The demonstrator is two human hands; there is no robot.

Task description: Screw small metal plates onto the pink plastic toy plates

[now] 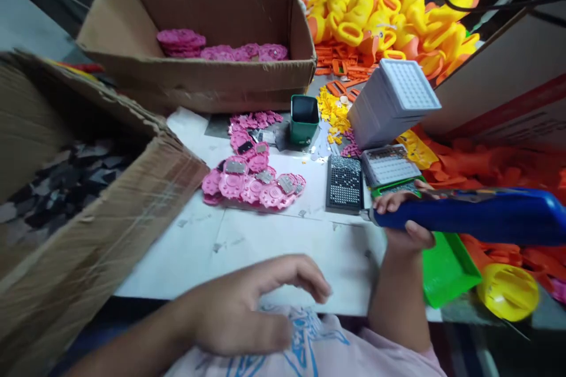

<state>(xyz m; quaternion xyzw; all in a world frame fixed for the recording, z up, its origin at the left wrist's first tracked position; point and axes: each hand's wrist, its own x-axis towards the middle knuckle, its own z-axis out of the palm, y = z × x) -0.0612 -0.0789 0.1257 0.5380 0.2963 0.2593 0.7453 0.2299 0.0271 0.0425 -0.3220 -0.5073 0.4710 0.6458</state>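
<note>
Gripped in my right hand (404,240) is a blue electric screwdriver (469,216), held level with its bit pointing left. The bit end is beside the lower right corner of a black tray of small screws (345,184); whether they touch I cannot tell. My left hand (256,300) hovers low over the front edge of the white-covered table (283,241), fingers loosely bent, thumb apart, nothing in it. Beyond it lies a cluster of pink round plastic parts (254,188), some with grey or black plates on them.
Cardboard boxes stand at the left (110,230) and back (212,79). A green cup (304,121), a stack of white trays (389,100) and a pile of yellow toys (371,15) are behind. On the right are a green tray (448,271), a yellow round piece (508,291) and orange parts.
</note>
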